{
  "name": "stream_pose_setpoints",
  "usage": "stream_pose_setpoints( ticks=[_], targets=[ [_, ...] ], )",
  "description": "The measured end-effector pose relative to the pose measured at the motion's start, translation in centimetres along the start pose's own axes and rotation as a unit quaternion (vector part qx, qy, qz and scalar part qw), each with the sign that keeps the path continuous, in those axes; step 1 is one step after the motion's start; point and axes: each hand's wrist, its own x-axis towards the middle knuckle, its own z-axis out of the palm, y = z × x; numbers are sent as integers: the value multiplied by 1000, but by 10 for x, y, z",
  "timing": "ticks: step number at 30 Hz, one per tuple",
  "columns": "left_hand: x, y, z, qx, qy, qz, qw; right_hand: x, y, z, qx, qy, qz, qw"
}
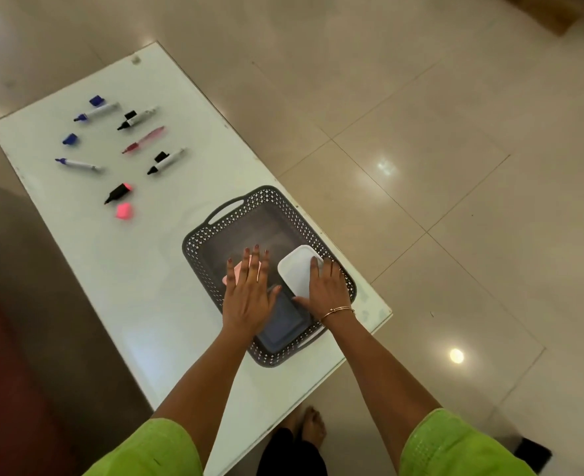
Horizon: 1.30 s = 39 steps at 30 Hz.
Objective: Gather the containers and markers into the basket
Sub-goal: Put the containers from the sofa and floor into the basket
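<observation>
basket [194, 247], left fingers [254, 264] spread flat on pink container [232, 275], right fingers [315, 269] relaxed on white container [295, 269]

Single head-worn view, looking steeply down.
The wide-angle camera hangs close above the counter's [139, 269] near end and the basket [194, 249]; the counter stretches toward the far left, floor [421, 166] filling the right.

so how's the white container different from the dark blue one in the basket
The white rounded plastic container is pale, while the dark blue rectangular plastic container is dark. The white one sits along the right side, further from the person, under the right hand. The blue one sits at the near end, between the wrists. Both lie flat inside the grey perforated plastic basket.
</observation>
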Motion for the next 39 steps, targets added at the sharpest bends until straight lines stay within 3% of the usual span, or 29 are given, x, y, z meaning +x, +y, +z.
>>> stream_pose_setpoints(
  ticks=[4, 11, 16, 22, 27, 30, 39],
  targets=[
    [2, 3, -9, -14, -11, -29, 999, -3, 1, -6, 5, 2, -20, 1000],
    [15, 18, -26, -93, -6, -160, 983, 33, -8, -48, -46, 23, -216, 975],
    [51, 33, -44, -117, -2, -224, 968, 78, 7, -86, -123, 20, -300, 946],
    [104, 68, -59, -167, 32, -399, 901, 137, 32, -146, -182, -3, -421, 889],
    [142, 92, -79, -176, 64, -452, 872, 175, 35, -181, -212, -13, -508, 835],
    [157, 95, -88, -177, 62, -477, 858, 202, 30, -190, -214, -16, -528, 822],
    [197, 52, -86, -209, 68, -558, 800, 283, -26, -205, -270, -38, -604, 749]
  ],
)
